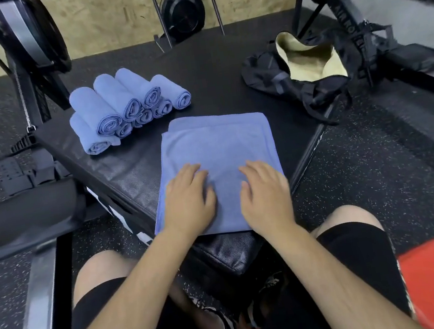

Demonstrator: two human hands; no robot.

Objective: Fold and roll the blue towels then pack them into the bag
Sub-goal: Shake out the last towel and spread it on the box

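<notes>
Eight or so rolled towels (125, 107) are stacked; the left hand (191, 195) and right hand (265, 191) press flat, fingers relaxed, on a folded blue towel (219, 147), unrolled. The black bag (305, 69) gapes, apparently unpacked.

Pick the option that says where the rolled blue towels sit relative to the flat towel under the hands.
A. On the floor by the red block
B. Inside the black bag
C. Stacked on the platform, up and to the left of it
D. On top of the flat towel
C: the rolled towels lie stacked on the black platform, up-left of the flat towel; the bag holds none that can be seen.
</notes>
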